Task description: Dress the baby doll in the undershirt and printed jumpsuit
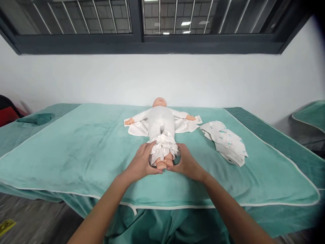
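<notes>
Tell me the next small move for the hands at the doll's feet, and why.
Probably draw the bunched white trousers further up the legs: both hands, left hand and right hand, grip that fabric, gathered around the doll's ankles with bare feet poking out.

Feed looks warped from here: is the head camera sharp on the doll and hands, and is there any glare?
Head view: left hand, right hand and doll are sharp under even light; ceiling lights reflect in the window; table edges bow with lens distortion; corners darken.
</notes>
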The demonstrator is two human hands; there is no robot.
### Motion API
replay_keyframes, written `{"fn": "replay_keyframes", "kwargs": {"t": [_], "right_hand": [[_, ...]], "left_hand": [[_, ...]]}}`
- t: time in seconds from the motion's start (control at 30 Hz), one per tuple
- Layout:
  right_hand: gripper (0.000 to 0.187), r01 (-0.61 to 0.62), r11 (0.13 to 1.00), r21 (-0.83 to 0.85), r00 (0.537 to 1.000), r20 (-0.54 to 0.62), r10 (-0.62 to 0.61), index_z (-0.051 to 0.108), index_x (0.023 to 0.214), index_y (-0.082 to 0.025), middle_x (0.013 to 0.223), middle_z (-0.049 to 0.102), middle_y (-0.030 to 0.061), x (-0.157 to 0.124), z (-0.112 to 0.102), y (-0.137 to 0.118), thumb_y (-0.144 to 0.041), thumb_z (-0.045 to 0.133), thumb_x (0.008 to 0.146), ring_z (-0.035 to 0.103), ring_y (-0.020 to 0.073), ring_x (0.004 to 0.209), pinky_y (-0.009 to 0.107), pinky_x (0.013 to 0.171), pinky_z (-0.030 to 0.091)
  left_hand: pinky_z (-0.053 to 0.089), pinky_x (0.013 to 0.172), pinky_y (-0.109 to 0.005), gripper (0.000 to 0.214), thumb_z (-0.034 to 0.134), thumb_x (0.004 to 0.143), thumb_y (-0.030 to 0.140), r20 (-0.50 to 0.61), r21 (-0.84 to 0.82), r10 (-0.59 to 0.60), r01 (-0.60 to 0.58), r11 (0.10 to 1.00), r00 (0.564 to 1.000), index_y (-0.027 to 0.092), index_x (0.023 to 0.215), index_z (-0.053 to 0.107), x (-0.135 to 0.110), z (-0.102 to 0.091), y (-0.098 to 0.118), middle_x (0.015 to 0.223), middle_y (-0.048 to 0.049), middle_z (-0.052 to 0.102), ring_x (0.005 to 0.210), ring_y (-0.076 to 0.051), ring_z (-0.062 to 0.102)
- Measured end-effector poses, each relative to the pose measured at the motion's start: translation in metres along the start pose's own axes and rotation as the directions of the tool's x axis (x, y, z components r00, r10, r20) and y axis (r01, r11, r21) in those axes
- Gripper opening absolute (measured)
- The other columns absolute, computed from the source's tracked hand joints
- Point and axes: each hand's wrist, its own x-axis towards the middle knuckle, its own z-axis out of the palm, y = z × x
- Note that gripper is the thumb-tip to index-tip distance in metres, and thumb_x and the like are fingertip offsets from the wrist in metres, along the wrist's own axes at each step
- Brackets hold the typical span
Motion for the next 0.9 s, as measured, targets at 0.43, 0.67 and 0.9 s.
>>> {"fn": "replay_keyframes", "kwargs": {"t": [0.43,0.67,0.9], "right_hand": [[0.036,-0.368,0.888,0.277,0.916,0.271,0.296,0.068,0.096,-0.019,0.091,0.072,0.0027,-0.014,-0.03,-0.066,-0.043,0.075,0.07,0.064,0.0229,0.085,0.032,0.07,0.049],[0.039,-0.38,0.699,0.606,0.857,0.515,0.02,0.07,0.105,-0.019,0.1,0.074,0.0066,-0.012,-0.068,-0.11,-0.027,0.075,0.068,0.069,0.0254,0.095,0.038,0.087,0.051],[0.04,-0.177,0.803,0.569,0.841,0.511,-0.177,0.07,0.105,-0.017,0.1,0.074,0.0066,0.013,-0.107,-0.167,-0.035,0.073,0.069,0.068,0.026,0.098,0.038,0.088,0.051]], "left_hand": [[0.052,0.077,-0.033,0.04,0.074,0.071,0.037,0.249,-0.371,-0.146,0.233,0.899,0.957,0.022,0.107,0.067,-0.001,-0.057,0.066,0.101,-0.0024,0.071,0.093,-0.024,0.066],[0.055,0.08,-0.037,0.051,0.077,0.067,0.03,0.252,-0.774,-0.133,0.282,0.566,0.959,0.017,0.115,0.065,0.006,-0.087,0.079,0.099,-0.0103,0.072,0.091,-0.026,0.069],[0.055,0.079,-0.04,0.059,0.081,0.063,0.052,0.373,-0.607,0.021,0.227,0.761,0.927,0.018,0.11,0.07,0.012,-0.156,0.143,0.098,-0.0109,0.073,0.092,-0.03,0.068]]}}
